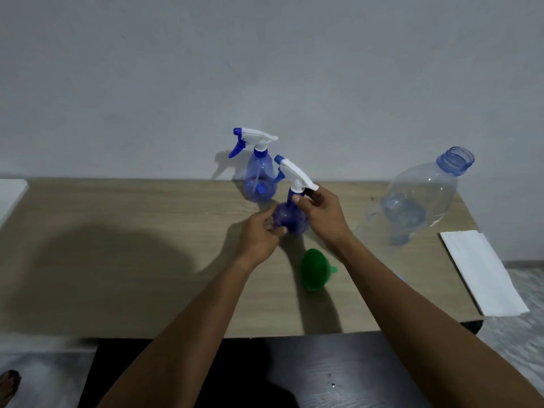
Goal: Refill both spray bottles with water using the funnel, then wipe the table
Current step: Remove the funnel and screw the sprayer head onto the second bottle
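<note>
Wooden tabletop (117,260) holds everything. The left hand (259,235) grips the belly of the near spray bottle (290,220), mid-table. The other spray bottle (259,175) stands at the far edge, top on. The right hand (322,212) pinches the near bottle's neck. The green funnel (312,270) lies toward the front edge. The big water bottle (421,198) and white cloth (482,272) sit by the right edge. It looks like an early step: filling and wiping remain.
</note>
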`<state>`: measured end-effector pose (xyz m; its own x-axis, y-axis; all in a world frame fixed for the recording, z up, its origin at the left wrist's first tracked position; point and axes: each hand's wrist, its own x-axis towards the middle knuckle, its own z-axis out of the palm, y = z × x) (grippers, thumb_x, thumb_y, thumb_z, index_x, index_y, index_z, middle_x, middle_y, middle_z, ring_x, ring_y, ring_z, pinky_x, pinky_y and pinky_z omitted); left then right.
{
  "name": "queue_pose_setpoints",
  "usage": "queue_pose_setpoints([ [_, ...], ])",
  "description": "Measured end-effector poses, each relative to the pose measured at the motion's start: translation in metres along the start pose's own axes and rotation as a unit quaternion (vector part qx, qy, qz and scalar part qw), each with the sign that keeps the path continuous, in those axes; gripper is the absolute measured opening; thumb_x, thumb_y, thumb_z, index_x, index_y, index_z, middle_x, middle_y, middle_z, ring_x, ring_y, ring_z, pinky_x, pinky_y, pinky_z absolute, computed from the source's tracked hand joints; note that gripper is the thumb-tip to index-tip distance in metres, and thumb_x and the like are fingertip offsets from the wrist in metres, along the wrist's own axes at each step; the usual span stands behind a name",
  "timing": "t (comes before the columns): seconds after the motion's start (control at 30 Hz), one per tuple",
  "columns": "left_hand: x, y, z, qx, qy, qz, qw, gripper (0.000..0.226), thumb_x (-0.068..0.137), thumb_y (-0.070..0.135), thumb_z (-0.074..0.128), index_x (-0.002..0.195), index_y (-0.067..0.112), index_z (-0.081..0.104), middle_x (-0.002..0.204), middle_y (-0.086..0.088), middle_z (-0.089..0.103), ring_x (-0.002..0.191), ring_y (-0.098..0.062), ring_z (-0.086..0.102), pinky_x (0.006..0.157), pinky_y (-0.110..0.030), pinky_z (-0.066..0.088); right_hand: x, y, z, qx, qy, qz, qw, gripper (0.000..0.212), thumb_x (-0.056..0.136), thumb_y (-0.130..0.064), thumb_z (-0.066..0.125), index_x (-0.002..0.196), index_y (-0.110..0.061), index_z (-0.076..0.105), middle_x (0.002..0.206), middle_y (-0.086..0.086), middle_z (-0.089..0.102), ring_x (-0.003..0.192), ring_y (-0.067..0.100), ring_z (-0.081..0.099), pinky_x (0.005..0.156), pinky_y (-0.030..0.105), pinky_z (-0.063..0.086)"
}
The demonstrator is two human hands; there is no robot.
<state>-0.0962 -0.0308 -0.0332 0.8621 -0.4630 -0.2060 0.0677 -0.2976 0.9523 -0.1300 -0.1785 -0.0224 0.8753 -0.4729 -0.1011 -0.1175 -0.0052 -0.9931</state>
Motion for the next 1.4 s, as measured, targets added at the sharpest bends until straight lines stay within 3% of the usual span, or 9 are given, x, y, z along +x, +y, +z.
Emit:
queue_pose_setpoints([
  [0.1,0.029,-0.017,0.023,-0.018,0.03,0.004,0.999,0.053,0.082,-0.015,0.065,0.123,0.019,0.066,0.104,-0.001,0.074,0.088,-0.01,0.071,0.076,-0.014,0.051,0.021,0.016,-0.012,-0.009,0.029,0.006,1.0,0.026,0.096,0.001,0.064,0.118,-0.012,0.069,0.102,0.001,0.076,0.088,0.007,0.071,0.081,0.026,0.059],
  [0.23,0.054,-0.034,0.046,-0.022,0.088,0.027,0.996,0.058,0.081,-0.006,0.073,0.112,0.041,0.063,0.1,0.005,0.076,0.093,-0.006,0.073,0.083,-0.022,0.056,0.044,0.028,-0.025,-0.046,0.029,0.0,0.998,0.038,0.092,-0.004,0.071,0.128,-0.014,0.067,0.12,0.001,0.074,0.109,0.007,0.069,0.094,0.024,0.056],
  [0.33,0.063,-0.034,0.057,-0.006,0.129,0.054,0.99,0.053,0.082,-0.003,0.074,0.121,0.032,0.066,0.098,0.009,0.074,0.086,0.005,0.07,0.077,-0.006,0.051,0.056,0.043,-0.017,-0.089,0.08,0.009,0.993,0.051,0.086,-0.006,0.077,0.135,-0.012,0.064,0.132,0.005,0.065,0.12,0.015,0.061,0.101,0.024,0.05],
  [0.53,0.079,-0.042,0.056,0.132,0.175,0.124,0.968,0.035,0.089,0.007,0.071,0.122,0.016,0.072,0.108,-0.002,0.077,0.094,-0.006,0.064,0.08,0.007,0.033,0.073,0.051,-0.001,-0.107,0.161,0.005,0.981,0.044,0.091,0.0,0.07,0.133,-0.014,0.065,0.121,-0.002,0.066,0.105,0.007,0.058,0.074,-0.004,0.042],
  [0.7,0.087,-0.041,0.049,0.175,0.126,0.136,0.967,0.034,0.097,0.01,0.062,0.129,0.018,0.067,0.116,-0.002,0.074,0.1,-0.006,0.063,0.088,-0.005,0.038,0.085,0.051,0.006,-0.101,0.15,0.021,0.983,0.048,0.098,-0.004,0.062,0.143,-0.02,0.057,0.137,-0.001,0.064,0.112,0.004,0.055,0.076,0.004,0.044],
  [0.83,0.086,-0.039,0.043,0.162,0.084,0.121,0.976,0.041,0.097,0.008,0.061,0.137,0.019,0.061,0.122,-0.002,0.072,0.108,-0.011,0.064,0.087,0.0,0.034,0.082,0.041,0.007,-0.11,0.139,0.023,0.984,0.056,0.1,-0.007,0.06,0.152,-0.023,0.047,0.143,0.0,0.06,0.124,0.013,0.057,0.092,0.017,0.043],
  [0.97,0.069,-0.041,0.034,0.105,0.081,0.126,0.983,0.036,0.096,0.009,0.06,0.131,0.018,0.066,0.117,-0.001,0.074,0.105,-0.01,0.067,0.094,-0.029,0.054,0.047,0.018,0.005,-0.13,0.108,-0.013,0.986,0.052,0.102,-0.016,0.06,0.152,-0.012,0.046,0.133,-0.011,0.056,0.114,-0.003,0.053,0.088,0.002,0.04],
  [1.13,0.025,-0.014,0.031,0.057,0.079,0.116,0.989,0.037,0.093,0.008,0.066,0.129,0.015,0.068,0.114,0.01,0.071,0.099,-0.009,0.069,0.09,-0.026,0.055,-0.034,0.009,-0.01,-0.138,0.055,-0.069,0.987,0.052,0.103,-0.025,0.06,0.153,-0.025,0.046,0.151,-0.007,0.053,0.136,0.006,0.05,0.111,0.028,0.044],
  [1.4,-0.014,0.033,0.071,0.042,0.08,0.174,0.981,0.051,0.09,0.033,0.071,0.137,0.017,0.061,0.135,-0.003,0.066,0.125,-0.014,0.061,0.107,-0.043,0.05,-0.138,0.037,-0.098,-0.152,0.191,-0.08,0.967,0.017,0.091,-0.005,0.072,0.101,-0.018,0.078,0.095,-0.012,0.078,0.09,0.001,0.072,0.082,0.022,0.058],
])
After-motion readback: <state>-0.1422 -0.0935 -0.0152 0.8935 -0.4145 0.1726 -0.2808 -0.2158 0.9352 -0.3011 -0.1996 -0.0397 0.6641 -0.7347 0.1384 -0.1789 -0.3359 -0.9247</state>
